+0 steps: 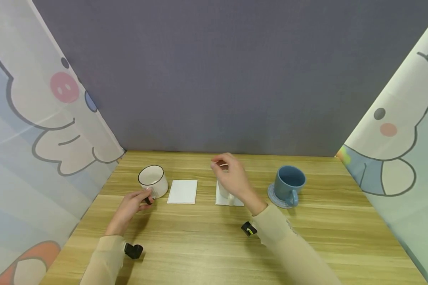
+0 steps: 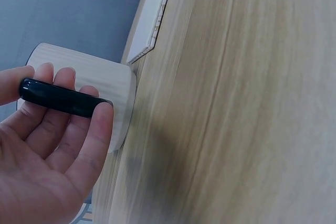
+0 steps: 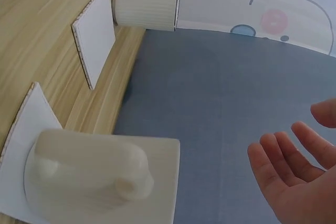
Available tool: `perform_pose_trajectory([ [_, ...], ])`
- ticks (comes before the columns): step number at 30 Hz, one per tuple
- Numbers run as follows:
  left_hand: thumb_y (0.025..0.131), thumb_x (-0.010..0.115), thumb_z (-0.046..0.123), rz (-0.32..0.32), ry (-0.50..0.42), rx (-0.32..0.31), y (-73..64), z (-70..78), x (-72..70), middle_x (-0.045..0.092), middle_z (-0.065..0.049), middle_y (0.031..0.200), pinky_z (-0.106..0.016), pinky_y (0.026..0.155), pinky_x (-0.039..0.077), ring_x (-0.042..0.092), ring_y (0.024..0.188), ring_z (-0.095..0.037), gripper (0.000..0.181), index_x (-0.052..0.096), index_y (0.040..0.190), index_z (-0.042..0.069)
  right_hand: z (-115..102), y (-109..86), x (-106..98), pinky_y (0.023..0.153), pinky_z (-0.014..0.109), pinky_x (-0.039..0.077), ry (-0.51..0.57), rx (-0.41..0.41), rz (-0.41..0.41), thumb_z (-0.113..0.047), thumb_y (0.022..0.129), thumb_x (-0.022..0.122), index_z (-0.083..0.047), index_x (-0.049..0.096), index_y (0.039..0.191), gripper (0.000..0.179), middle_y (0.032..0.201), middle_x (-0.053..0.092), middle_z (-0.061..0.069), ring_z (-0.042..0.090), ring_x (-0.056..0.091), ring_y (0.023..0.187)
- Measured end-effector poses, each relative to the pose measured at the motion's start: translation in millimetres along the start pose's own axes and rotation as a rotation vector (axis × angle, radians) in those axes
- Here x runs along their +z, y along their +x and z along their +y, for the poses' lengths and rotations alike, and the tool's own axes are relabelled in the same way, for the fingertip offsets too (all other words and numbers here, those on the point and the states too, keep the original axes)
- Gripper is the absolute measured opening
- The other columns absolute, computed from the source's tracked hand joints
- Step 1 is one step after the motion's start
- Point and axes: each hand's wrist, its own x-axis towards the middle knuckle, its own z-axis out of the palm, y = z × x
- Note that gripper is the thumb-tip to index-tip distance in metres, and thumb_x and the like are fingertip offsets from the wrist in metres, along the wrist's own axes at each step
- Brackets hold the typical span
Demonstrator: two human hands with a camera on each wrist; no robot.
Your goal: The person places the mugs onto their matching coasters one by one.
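Note:
At the table's left stands a white mug (image 1: 160, 190) with a dark rim. My left hand (image 1: 128, 208) grips its black handle (image 2: 63, 98), the fingertips wrapped behind it and the thumb at one end. A cream mug (image 3: 100, 182) rests on a white square coaster (image 1: 239, 203), its handle (image 1: 231, 199) towards me. Over this mug hovers my right hand (image 1: 234, 180), fingers loosely bent and thumb apart; the right wrist view shows nothing in it and a gap from the mug. In the head view that hand partly hides the cream mug.
Between the two pale mugs lies another white square coaster (image 1: 182, 192) with nothing on it. Farther right, a blue mug (image 1: 285, 190) sits on a round blue coaster (image 1: 272, 194). A grey panel (image 1: 214, 79) closes off the back of the wooden table (image 1: 185, 245).

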Motion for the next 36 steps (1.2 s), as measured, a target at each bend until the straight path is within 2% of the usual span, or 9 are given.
perform_pose_trajectory([
  [7,0.107,0.050,0.044,0.009,0.001,0.017,-2.8,3.2,1.3,0.059,-0.009,0.111,-0.042,0.098,0.053,0.059,0.105,-0.019,0.049,0.066,0.100,-0.002,-2,6.8,14,0.089,0.036,0.056,-0.047,0.055,-0.058,-0.015,0.098,0.067,0.000,0.069,0.115,0.023,0.109,0.066,0.008,0.023,0.064,0.100],
  [13,0.106,0.051,0.044,0.013,0.001,0.018,-3.7,3.9,2.8,0.059,-0.008,0.111,-0.041,0.097,0.053,0.059,0.106,-0.020,0.049,0.066,0.101,-0.002,-4,10.9,29,0.090,0.038,0.056,-0.081,0.068,-0.078,-0.019,0.098,0.067,-0.002,0.069,0.116,0.025,0.109,0.065,0.008,0.023,0.064,0.099],
  [16,0.107,0.051,0.043,0.013,-0.006,0.019,-2.1,2.2,2.5,0.059,-0.008,0.108,-0.041,0.097,0.054,0.060,0.104,-0.019,0.048,0.066,0.100,-0.002,-4,13.4,35,0.090,0.038,0.056,-0.106,0.067,-0.090,-0.019,0.098,0.066,-0.002,0.069,0.116,0.025,0.110,0.065,0.009,0.024,0.064,0.100],
  [20,0.107,0.051,0.042,0.016,-0.012,0.020,-0.2,0.3,1.9,0.060,-0.008,0.106,-0.041,0.096,0.054,0.060,0.103,-0.019,0.048,0.065,0.100,-0.003,-2,16.7,43,0.092,0.043,0.055,-0.111,0.065,-0.109,-0.019,0.098,0.065,0.000,0.068,0.117,0.027,0.115,0.065,0.013,0.032,0.063,0.105],
  [23,0.107,0.050,0.042,0.019,-0.011,0.018,-0.1,0.2,1.6,0.060,-0.008,0.107,-0.041,0.096,0.054,0.060,0.103,-0.019,0.048,0.066,0.100,-0.003,1,18.0,49,0.092,0.043,0.055,-0.121,0.090,-0.127,-0.020,0.099,0.065,0.000,0.067,0.119,0.029,0.118,0.064,0.013,0.034,0.063,0.107],
  [28,0.107,0.050,0.043,0.018,-0.005,0.016,-1.9,1.8,1.4,0.059,-0.008,0.109,-0.041,0.096,0.054,0.060,0.104,-0.019,0.048,0.066,0.099,-0.002,8,18.6,59,0.089,0.038,0.054,-0.163,0.141,-0.163,-0.023,0.099,0.064,-0.003,0.067,0.122,0.031,0.120,0.064,0.009,0.029,0.063,0.108],
  [36,0.105,0.051,0.047,0.014,0.004,0.023,-3.7,2.2,1.7,0.059,-0.007,0.109,-0.040,0.095,0.055,0.060,0.104,-0.020,0.050,0.067,0.099,-0.001,15,15.8,73,0.092,0.039,0.053,-0.236,0.211,-0.247,-0.025,0.099,0.061,-0.006,0.064,0.129,0.035,0.130,0.063,0.008,0.027,0.061,0.113],
])
